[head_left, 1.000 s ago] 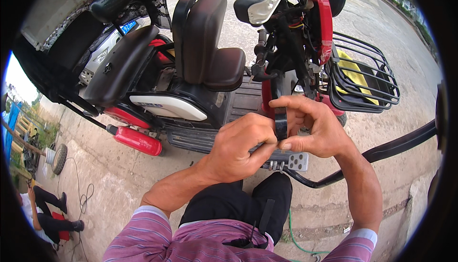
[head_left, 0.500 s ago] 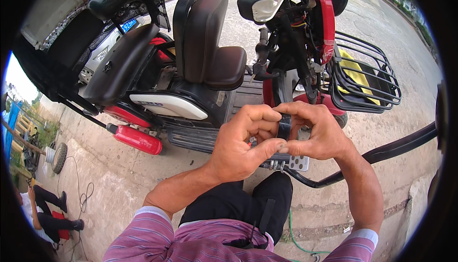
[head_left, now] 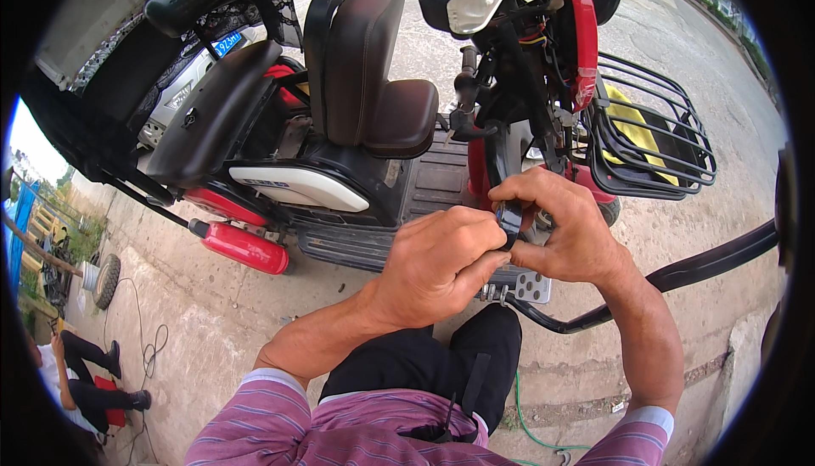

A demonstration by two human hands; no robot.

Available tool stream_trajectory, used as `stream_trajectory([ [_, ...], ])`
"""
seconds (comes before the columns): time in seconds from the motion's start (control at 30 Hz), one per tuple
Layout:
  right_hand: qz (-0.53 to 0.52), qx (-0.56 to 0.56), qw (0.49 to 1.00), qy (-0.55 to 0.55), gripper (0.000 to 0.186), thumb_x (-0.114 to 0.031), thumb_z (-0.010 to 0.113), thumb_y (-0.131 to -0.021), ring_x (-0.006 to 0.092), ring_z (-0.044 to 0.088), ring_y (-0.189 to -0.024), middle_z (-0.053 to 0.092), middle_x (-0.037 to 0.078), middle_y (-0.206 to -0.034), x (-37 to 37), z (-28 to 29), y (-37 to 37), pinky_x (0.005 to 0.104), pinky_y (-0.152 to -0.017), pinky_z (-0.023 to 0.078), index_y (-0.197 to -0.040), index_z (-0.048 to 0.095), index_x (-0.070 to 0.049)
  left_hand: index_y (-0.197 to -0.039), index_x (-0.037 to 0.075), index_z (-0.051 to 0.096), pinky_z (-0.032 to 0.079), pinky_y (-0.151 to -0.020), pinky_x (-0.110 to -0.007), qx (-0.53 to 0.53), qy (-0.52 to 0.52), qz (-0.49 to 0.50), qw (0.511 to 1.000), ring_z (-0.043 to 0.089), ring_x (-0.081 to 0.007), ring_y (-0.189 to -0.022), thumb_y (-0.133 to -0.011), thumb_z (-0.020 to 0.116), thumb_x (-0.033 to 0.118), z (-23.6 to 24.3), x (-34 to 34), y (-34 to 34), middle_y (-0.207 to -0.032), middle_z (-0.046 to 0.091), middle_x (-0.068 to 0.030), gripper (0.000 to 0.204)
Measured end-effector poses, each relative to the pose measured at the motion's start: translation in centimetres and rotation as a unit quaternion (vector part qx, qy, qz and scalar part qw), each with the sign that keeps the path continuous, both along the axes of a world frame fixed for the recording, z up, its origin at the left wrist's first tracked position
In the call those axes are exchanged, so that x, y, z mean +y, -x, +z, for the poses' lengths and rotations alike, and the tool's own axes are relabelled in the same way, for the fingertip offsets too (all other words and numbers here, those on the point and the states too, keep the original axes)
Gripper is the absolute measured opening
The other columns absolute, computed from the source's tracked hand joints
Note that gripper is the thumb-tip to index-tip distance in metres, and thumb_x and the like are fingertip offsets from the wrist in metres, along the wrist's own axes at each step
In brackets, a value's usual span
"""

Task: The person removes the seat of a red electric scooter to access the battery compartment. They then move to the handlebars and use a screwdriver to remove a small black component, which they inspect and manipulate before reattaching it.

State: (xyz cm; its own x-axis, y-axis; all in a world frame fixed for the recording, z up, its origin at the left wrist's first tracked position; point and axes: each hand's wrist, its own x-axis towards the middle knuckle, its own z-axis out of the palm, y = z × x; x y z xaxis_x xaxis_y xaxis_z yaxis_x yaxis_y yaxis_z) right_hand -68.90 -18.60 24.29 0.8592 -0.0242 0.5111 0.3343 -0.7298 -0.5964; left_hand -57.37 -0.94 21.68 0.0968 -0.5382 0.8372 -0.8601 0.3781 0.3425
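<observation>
A narrow black ring, apparently a roll of tape (head_left: 509, 221), is held upright between both hands in front of the red and black electric tricycle (head_left: 399, 118). My right hand (head_left: 560, 228) curls round it from the right, forefinger over its top and thumb below. My left hand (head_left: 437, 266) is closed at its left side, fingertips and thumb pressed against it; what they pinch there is hidden. Just below the hands is a perforated metal pedal (head_left: 533, 288), beside a curved black tube (head_left: 713, 258).
A black front basket (head_left: 679, 135) holds yellow cloth. The seats (head_left: 399, 122) and ribbed footboard (head_left: 340, 249) lie ahead. At lower left a person (head_left: 89, 394) sits near a loose tire (head_left: 106, 283) and a cable. A green hose (head_left: 522, 415) crosses the concrete by my legs.
My left fingers, more spread half a second ago, have curled over and closed against the black ring. The ring has tilted slightly, and my right forefinger still arches over it.
</observation>
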Motion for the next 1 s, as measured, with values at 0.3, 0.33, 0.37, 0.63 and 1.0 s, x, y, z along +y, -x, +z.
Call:
stream_trajectory([
  [0.3, -0.002, -0.02, 1.0, 0.014, 0.051, 0.0, 0.079, -0.066, 0.0154, 0.066, -0.076, 0.061, 0.006, -0.094, 0.0, 0.1, 0.0, 0.0283, -0.064, 0.055, -0.114, 0.063, -0.006, -0.101, 0.005, 0.06, 0.054, -0.06, -0.032, -0.033, 0.013, 0.015, 0.999, 0.069, -0.0254, -0.071, -0.07, 0.085, -0.001, -0.6, 0.2, -0.2, -0.096, 0.068, -0.0156, 0.04],
  [0.33, -0.003, -0.025, 1.0, 0.014, 0.05, -0.001, 0.079, -0.066, 0.0155, 0.066, -0.076, 0.061, 0.006, -0.094, 0.0, 0.0, -0.1, 0.0282, -0.064, 0.055, -0.113, 0.063, -0.006, -0.101, 0.005, 0.059, 0.054, -0.06, -0.032, -0.038, 0.016, 0.019, 0.999, 0.069, -0.0254, -0.071, -0.07, 0.085, 0.0, -0.6, 0.3, -0.2, -0.095, 0.068, -0.0158, 0.04],
  [0.37, -0.002, -0.028, 0.999, 0.016, 0.049, -0.001, 0.079, -0.066, 0.0156, 0.066, -0.076, 0.061, 0.006, -0.094, 0.0, 0.0, -0.1, 0.0284, -0.065, 0.055, -0.113, 0.063, -0.006, -0.101, 0.005, 0.059, 0.054, -0.06, -0.032, -0.028, 0.023, 0.021, 0.999, 0.069, -0.0257, -0.071, -0.07, 0.085, 0.0, -0.6, 0.2, -0.2, -0.095, 0.068, -0.0161, 0.041],
  [0.63, 0.028, -0.053, 0.998, 0.02, 0.045, -0.002, 0.082, -0.066, 0.0141, 0.062, -0.076, 0.06, 0.005, -0.092, 0.1, -0.1, -0.2, 0.028, -0.064, 0.053, -0.107, 0.064, -0.005, -0.102, 0.005, 0.059, 0.056, -0.063, -0.034, 0.001, -0.016, 0.001, 1.0, 0.071, -0.0261, -0.075, -0.071, 0.084, 0.0, 0.3, 0.2, -0.1, -0.096, 0.07, -0.019, 0.04],
  [1.0, 0.136, 0.035, 0.981, -0.133, 0.03, -0.002, 0.083, -0.072, 0.0098, 0.064, -0.072, 0.06, 0.006, -0.095, -0.5, 0.6, 0.3, 0.0237, -0.062, 0.051, -0.099, 0.07, -0.002, -0.091, 0.005, 0.052, 0.057, -0.067, -0.032, 0.034, -0.038, -0.069, 0.996, 0.073, -0.0254, -0.088, -0.076, 0.082, -0.002, -0.2, 2.0, -1.7, -0.102, 0.071, -0.0235, 0.034],
])
